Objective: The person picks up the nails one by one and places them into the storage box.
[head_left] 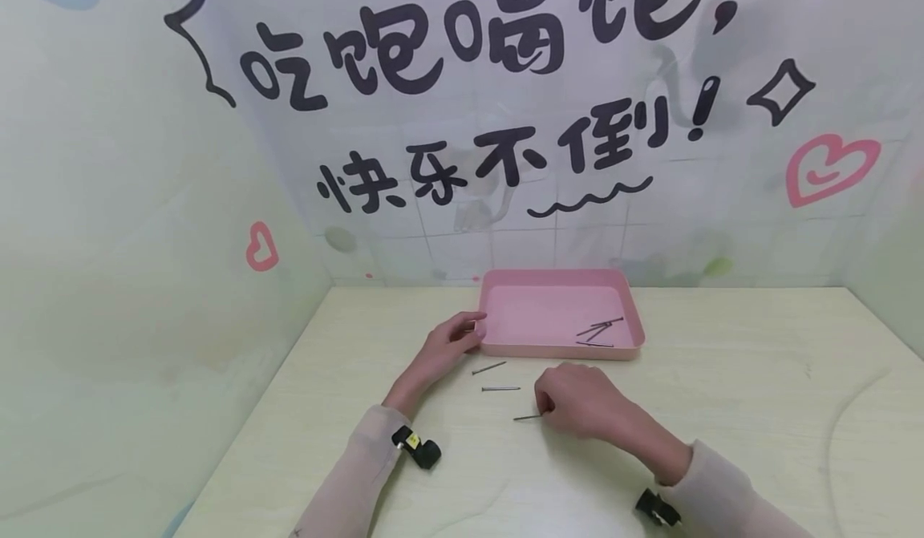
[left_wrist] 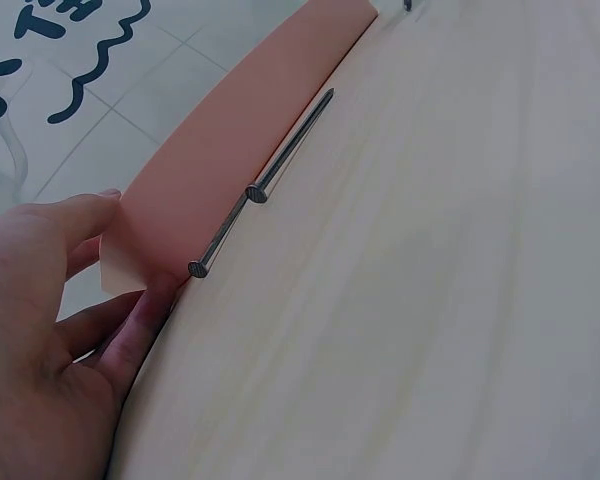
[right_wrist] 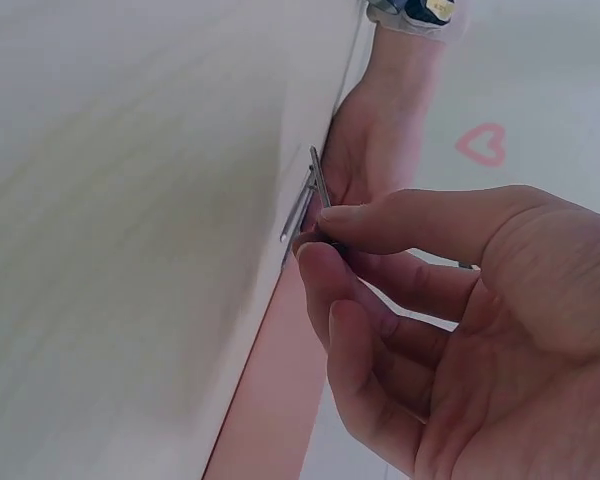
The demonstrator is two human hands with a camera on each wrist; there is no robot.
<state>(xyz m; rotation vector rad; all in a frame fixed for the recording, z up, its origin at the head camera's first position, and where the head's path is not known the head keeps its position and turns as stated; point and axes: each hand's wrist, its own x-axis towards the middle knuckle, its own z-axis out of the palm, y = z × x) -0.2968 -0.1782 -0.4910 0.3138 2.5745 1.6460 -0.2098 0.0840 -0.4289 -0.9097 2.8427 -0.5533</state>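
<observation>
My left hand (head_left: 442, 352) grips the left end of a shallow pink tray (head_left: 534, 351), with a finger at the rim and another digit low at the corner in the left wrist view. My right hand (head_left: 581, 400) is in front of the tray, pinching a steel nail (right_wrist: 320, 175) between thumb and fingertips. In the head view that nail's shaft points left, close over the table; its other end is hidden in the fingers. Two loose nails lie between the hands: a nearer one (head_left: 501, 389) and a farther one (head_left: 488, 369) by the tray's front left corner.
Several nails (head_left: 601, 331) lie in the right part of the tray. The pale wooden table (head_left: 758, 394) is bounded by a printed back wall (head_left: 462, 241) and side walls. Black wrist cameras (head_left: 426, 451) are worn on both sleeves.
</observation>
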